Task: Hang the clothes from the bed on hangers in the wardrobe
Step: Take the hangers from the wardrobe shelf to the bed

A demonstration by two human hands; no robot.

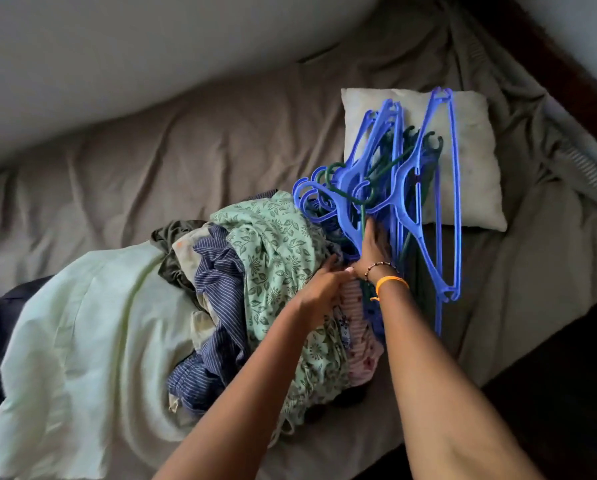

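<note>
We are pressing our left hand (319, 287), fingers curled, into the clothes pile (255, 289) to steady it, while our right hand (371, 249) is clamping on the blue hangers (394, 174) for extraction.

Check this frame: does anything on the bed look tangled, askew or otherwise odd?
The hangers lie in a jumbled heap, blue and dark green ones interlocked, partly on the pillow and partly on the clothes pile. The right hand reaches in among them; the left hand rests on the clothes. Nothing looks damaged.

Blue hangers (411, 188); green leaf-print garment (276, 258) (navy pinstripe shirt (217, 271) beside).
</note>
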